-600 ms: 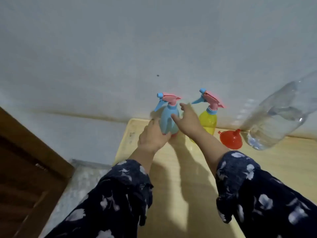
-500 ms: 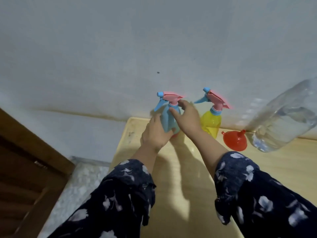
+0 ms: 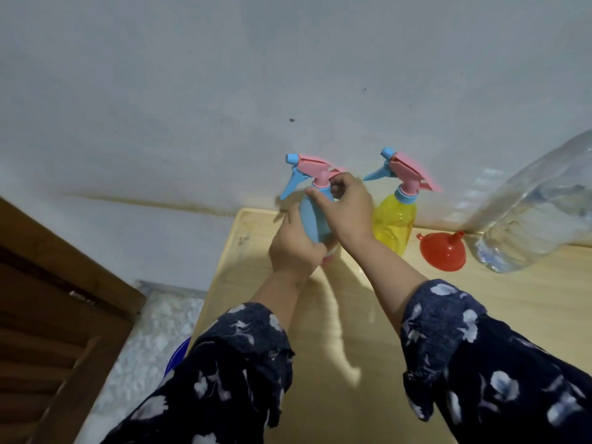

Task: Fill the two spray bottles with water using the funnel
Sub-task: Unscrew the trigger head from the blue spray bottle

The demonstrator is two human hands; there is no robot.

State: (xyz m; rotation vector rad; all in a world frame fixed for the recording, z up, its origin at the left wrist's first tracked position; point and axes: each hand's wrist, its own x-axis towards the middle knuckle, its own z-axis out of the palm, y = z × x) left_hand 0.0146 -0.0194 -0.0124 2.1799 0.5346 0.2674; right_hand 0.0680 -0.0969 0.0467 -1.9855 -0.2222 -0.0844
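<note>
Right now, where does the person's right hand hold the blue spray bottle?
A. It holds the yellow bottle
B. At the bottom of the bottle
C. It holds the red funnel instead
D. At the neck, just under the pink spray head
D: the right hand curls its fingers round the neck of the blue spray bottle, just below the pink spray head, while the left hand grips the lower body.
</note>
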